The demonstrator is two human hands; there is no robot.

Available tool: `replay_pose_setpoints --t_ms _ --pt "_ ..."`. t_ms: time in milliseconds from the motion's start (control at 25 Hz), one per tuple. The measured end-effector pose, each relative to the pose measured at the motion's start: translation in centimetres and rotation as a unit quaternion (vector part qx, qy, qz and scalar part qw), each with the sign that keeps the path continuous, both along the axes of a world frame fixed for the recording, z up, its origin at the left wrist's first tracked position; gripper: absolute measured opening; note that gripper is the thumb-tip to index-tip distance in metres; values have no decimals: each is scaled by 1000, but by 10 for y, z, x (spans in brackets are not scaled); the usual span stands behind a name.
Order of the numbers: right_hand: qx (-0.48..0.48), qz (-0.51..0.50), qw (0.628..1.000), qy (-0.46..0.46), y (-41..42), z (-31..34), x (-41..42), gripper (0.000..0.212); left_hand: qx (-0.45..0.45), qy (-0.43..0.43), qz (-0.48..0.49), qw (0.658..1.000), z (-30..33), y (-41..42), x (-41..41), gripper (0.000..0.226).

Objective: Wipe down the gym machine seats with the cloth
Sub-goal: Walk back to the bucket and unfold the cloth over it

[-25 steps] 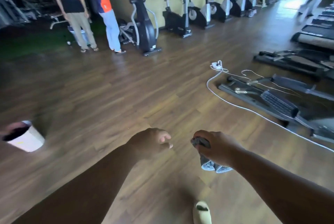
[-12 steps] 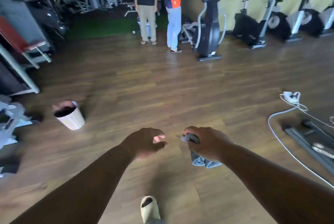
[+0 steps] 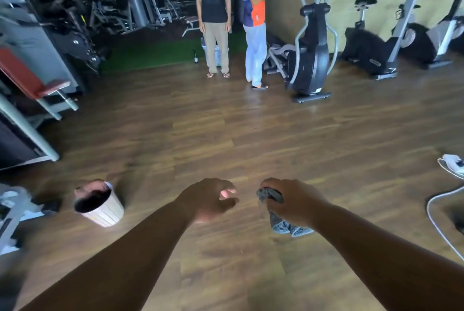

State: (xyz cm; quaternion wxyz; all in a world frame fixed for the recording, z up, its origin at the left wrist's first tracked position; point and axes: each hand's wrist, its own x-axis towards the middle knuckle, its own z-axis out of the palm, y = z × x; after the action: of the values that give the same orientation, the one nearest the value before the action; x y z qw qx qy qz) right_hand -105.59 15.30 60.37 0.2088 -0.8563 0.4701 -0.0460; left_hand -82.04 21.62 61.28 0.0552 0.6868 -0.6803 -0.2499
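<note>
My right hand (image 3: pixel 295 201) grips a bunched grey cloth (image 3: pixel 282 225); part of it pokes out above my fingers and the rest hangs below my fist. My left hand (image 3: pixel 211 200) hovers beside it with fingers loosely curled and holds nothing. Both hands are over bare wooden floor, away from any machine. A red padded seat (image 3: pixel 32 82) of a weight machine shows at the left edge. Exercise bikes with black saddles (image 3: pixel 365 1) stand at the far right wall.
A white bin (image 3: pixel 100 206) stands on the floor left of my hands. Two people (image 3: pixel 216 19) stand by an elliptical trainer (image 3: pixel 310 54) ahead. A white cable and power strip (image 3: pixel 452 162) lie at the right edge. Weight machines (image 3: pixel 75 24) crowd the far left.
The view has swung left: treadmills left the frame, the bin and left-side weight machines came in, and the two people are nearer the centre. My hands keep the same pose with the cloth.
</note>
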Motion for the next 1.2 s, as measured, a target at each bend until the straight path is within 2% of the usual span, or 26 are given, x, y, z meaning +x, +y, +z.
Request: replay_pose_setpoints --t_ms 280,400,560,680,800,1200 --pt "-32 80 996 26 -179 -10 90 40 -9 -3 44 999 -10 -153 84 39" --pt "-40 170 984 46 -272 -13 147 33 -16 28 114 993 -12 -221 130 36" --pt "-53 292 953 58 -355 -1 244 32 -23 81 226 970 -21 -280 203 32" --pt "-41 338 939 50 -391 4 328 30 -25 101 287 952 -26 -295 263 32" --pt "-10 360 933 32 -418 0 421 35 -26 83 326 941 -30 -306 341 33" --pt "47 366 929 -23 -487 -5 717 39 -8 49 348 936 -31 -362 629 36"
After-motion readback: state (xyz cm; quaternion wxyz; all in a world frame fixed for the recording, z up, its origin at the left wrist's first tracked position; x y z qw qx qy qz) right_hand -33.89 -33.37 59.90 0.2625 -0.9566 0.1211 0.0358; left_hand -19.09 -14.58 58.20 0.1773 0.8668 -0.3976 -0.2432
